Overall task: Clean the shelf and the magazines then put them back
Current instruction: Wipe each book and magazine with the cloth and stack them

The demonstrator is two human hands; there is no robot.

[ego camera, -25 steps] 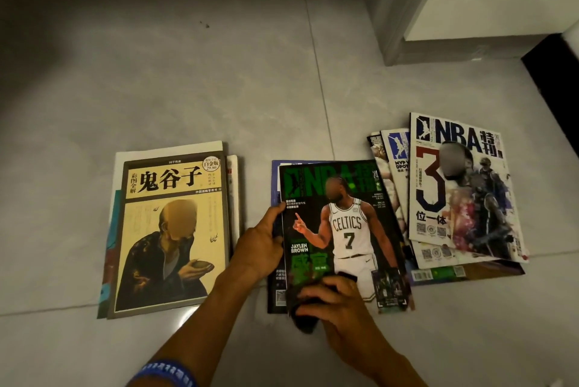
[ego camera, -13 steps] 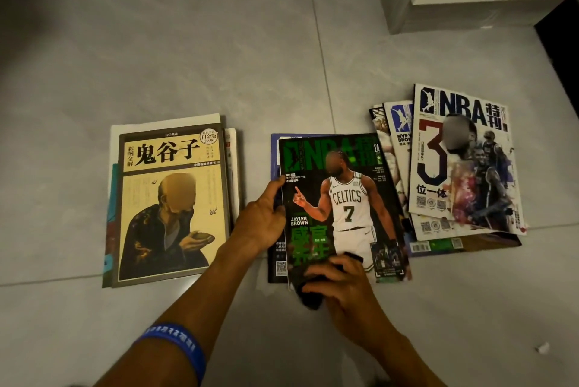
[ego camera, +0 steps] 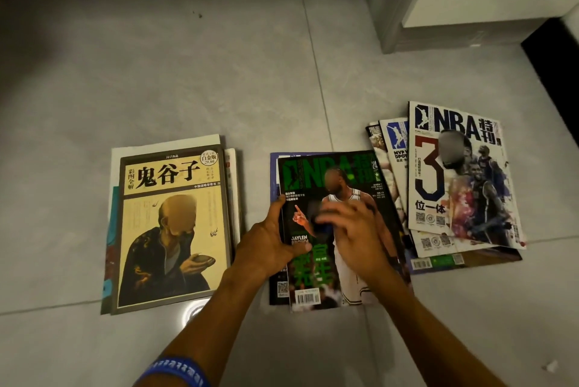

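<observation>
- The yellow book tops a small stack on the tiled floor, well left of the green magazine.
- The left hand grips that green magazine's left edge, thumb on the cover and fingers curled at the spine, pinning it flat.
- The right hand lies over the cover's middle, blurred; whether it holds a cloth cannot be told.
- Right of the green magazine, a fanned pile topped by the white NBA magazine lies overlapping.
- Judged step: wiping this cover. Next likely calls for setting the issue on one pile and taking up another.
</observation>
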